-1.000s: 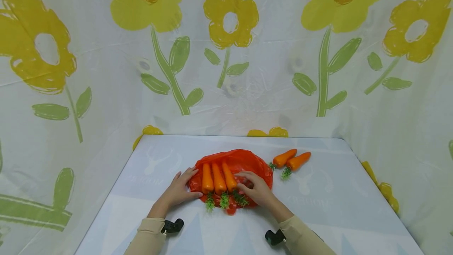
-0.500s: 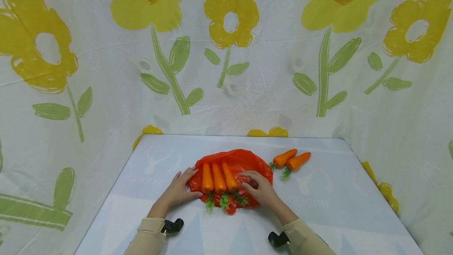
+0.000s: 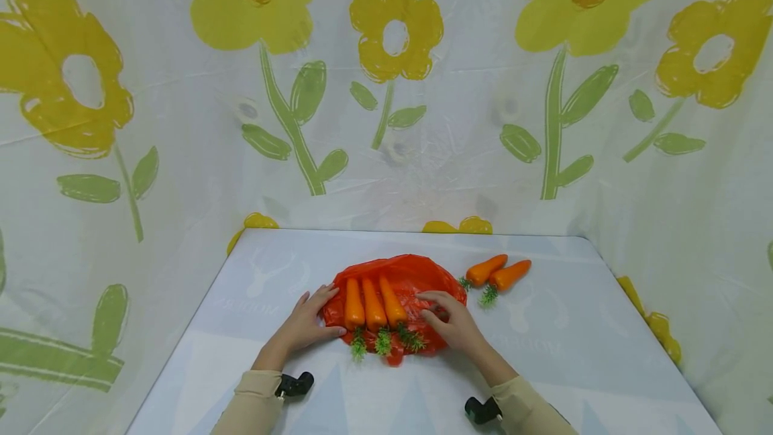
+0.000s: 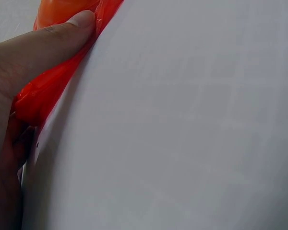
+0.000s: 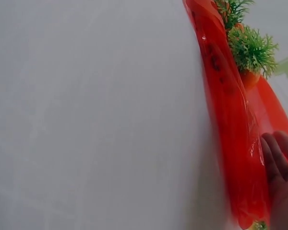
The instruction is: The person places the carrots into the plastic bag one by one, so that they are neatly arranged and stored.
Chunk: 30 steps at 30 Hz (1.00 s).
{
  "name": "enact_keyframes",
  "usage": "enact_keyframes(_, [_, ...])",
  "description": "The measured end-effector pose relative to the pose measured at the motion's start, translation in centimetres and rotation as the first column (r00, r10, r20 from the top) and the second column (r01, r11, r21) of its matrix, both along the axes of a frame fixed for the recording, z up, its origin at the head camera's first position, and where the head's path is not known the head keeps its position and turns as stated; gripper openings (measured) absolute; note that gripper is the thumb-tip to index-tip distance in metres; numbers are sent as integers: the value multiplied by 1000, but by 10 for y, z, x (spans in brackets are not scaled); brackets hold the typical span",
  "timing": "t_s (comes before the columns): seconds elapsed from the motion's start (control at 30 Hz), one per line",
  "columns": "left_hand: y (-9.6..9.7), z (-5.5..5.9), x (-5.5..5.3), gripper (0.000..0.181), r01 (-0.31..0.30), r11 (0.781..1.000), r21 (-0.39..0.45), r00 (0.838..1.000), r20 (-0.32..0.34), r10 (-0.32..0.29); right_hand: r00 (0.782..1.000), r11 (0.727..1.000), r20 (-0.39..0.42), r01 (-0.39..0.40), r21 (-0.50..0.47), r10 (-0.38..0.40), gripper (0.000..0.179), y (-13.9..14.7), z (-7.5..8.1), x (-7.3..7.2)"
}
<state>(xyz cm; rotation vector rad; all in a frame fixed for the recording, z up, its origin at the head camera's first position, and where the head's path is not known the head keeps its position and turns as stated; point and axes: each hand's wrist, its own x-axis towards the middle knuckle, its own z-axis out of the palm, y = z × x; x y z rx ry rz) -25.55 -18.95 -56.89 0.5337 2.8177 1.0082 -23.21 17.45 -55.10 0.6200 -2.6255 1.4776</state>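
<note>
A red plastic bag (image 3: 423, 280) lies spread on the table with three toy carrots (image 3: 354, 307) side by side on its left part, green tops toward the person. My left hand (image 3: 308, 324) holds the bag's left edge. In the left wrist view the thumb (image 4: 57, 45) lies along the red plastic, fingers on its other side. Over the bag's right part, my right hand (image 3: 451, 321) is apart from the carrots, fingers loosely bent around nothing. The right wrist view shows its fingers (image 5: 281, 158) beside the bag. Two more toy carrots (image 3: 510, 275) lie right of the bag.
The pale table (image 3: 574, 341) stretches around the bag on all sides. A white curtain (image 3: 459, 126) printed with yellow flowers hangs behind the table. Each wrist wears a black camera (image 3: 481, 411).
My right hand has moved right, away from the third carrot, its fingers off it. The left hand, the bag and the carrots stay in place.
</note>
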Motion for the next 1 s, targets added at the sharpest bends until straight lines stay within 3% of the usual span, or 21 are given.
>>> enact_keyframes(0.13, [0, 1, 1, 97, 4, 1000, -2, 1000, 5, -4, 999, 1000, -43, 9, -21, -10, 34, 3, -2, 1])
enact_keyframes(0.37, [0, 2, 1, 97, 8, 1000, -2, 1000, 4, -8, 997, 998, -49, 52, -40, -54, 31, 7, 0, 3])
enact_keyframes(0.6, [0, 1, 0, 96, 37, 999, 14, 998, -53, -36, 997, 998, -68, 41, -47, -44, 32, 12, 1, 4])
enact_keyframes(1.0, [0, 1, -1, 96, 30, 1000, 10, 999, -33, -29, 992, 997, -115, 34, -69, -42, 29, 21, -1, 6])
